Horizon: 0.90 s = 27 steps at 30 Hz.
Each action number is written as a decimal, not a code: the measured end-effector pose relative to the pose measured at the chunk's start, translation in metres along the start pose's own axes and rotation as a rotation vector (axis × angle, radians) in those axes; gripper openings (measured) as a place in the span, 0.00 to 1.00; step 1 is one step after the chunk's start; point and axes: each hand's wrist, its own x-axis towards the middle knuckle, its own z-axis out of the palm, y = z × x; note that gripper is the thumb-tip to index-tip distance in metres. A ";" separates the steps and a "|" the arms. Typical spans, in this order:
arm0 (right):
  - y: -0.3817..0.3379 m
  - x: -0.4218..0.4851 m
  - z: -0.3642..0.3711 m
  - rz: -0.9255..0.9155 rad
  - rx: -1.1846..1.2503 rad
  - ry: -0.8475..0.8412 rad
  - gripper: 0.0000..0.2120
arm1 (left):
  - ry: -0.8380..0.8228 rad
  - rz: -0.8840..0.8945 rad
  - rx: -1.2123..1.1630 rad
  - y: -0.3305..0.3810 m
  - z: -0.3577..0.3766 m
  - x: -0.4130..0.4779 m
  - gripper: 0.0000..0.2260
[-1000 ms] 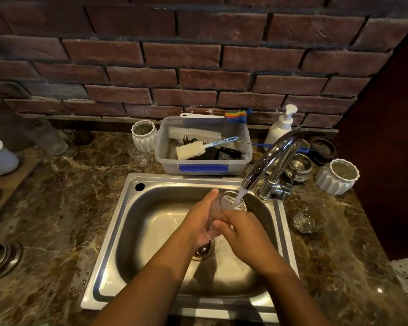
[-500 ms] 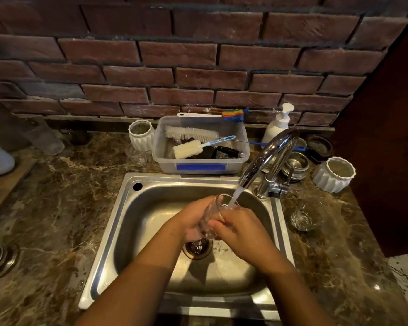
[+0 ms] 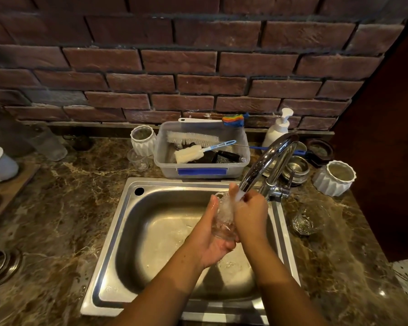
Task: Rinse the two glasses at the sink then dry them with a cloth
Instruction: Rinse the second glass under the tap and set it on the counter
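The left hand (image 3: 212, 234) and the right hand (image 3: 250, 215) are both wrapped around one glass (image 3: 224, 217) over the sink (image 3: 118, 231), right under the running tap (image 3: 266, 161). The other glass (image 3: 307, 220) waits on the counter (image 3: 57, 220) just right of the sink, so I think the rinsing is about half done and all the drying is left; I see no cloth. No words can be read anywhere.

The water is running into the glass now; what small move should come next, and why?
Probably tip the glass to pour it out over the sink: both hands hold it under the tap, and the stream already foams inside it.
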 end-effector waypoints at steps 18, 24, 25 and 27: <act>0.013 0.020 -0.005 0.050 -0.106 -0.220 0.10 | 0.180 0.093 0.399 0.003 0.011 -0.002 0.22; 0.005 0.013 -0.002 0.029 0.108 -0.127 0.04 | 0.208 0.071 0.152 0.013 0.009 -0.007 0.25; 0.004 0.008 0.000 0.038 0.113 -0.146 0.05 | 0.199 0.079 0.060 0.013 0.008 -0.005 0.26; 0.011 0.004 0.004 0.022 0.076 -0.174 0.10 | 0.199 0.091 -0.030 0.013 0.005 0.001 0.27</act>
